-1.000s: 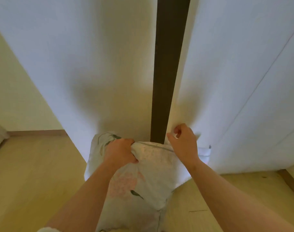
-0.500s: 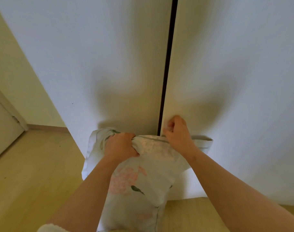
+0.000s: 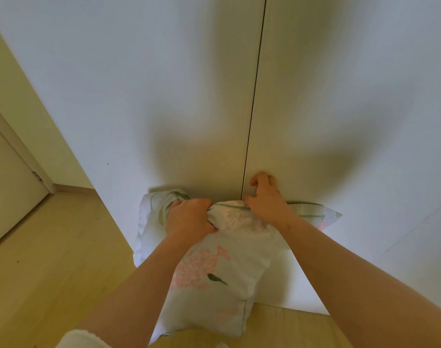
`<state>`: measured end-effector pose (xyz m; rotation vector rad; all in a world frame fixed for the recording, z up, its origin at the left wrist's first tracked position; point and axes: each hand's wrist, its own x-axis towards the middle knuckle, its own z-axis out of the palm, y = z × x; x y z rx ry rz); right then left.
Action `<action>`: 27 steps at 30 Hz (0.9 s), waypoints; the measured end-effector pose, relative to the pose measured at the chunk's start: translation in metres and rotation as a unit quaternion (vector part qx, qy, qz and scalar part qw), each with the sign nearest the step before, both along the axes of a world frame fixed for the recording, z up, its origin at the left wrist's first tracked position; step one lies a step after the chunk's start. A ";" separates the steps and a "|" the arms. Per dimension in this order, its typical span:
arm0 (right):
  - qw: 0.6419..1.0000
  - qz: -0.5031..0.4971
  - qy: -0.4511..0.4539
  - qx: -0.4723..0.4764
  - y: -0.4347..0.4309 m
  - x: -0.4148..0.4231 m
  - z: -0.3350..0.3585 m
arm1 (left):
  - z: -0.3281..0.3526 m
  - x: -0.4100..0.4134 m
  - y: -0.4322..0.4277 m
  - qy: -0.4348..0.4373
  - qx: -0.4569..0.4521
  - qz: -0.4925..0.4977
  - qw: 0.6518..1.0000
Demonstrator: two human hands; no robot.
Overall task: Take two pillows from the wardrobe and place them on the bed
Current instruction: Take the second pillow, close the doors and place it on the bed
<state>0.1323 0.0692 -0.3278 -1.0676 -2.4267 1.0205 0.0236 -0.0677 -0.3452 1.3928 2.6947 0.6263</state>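
Note:
A pale pillow [image 3: 214,292] printed with pink flowers and green leaves hangs in front of me against the white wardrobe [image 3: 164,96]. My left hand [image 3: 189,218] is clenched on its bunched top edge. A green-bordered corner [image 3: 325,217] sticks out to the right behind my right arm; I cannot tell whether it belongs to a second pillow. My right hand [image 3: 264,193], fingers curled, presses on the right wardrobe door [image 3: 352,96] just beside the centre seam. Both doors are closed, with only a thin dark line between them. The bed is out of view.
Light wooden floor [image 3: 51,259] spreads to the left and below. A white room door [image 3: 6,187] and its frame stand at the far left, beside a cream wall [image 3: 26,96]. The wardrobe fills the view ahead.
The right wardrobe door has swung shut under my right hand; the wide dark gap narrowed to a thin line. My left hand kept its grip on the pillow.

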 end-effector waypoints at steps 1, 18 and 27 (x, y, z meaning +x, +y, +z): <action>1.000 0.002 -0.007 0.004 0.002 -0.001 0.000 | 0.000 -0.001 0.003 -0.001 0.000 -0.002 1.000; 0.993 0.097 -0.062 -0.021 0.010 0.012 -0.011 | -0.012 0.001 0.006 -0.068 0.009 0.023 0.997; 0.939 0.196 -0.209 0.192 -0.008 0.031 -0.043 | -0.012 0.017 -0.010 -0.105 0.020 0.036 0.994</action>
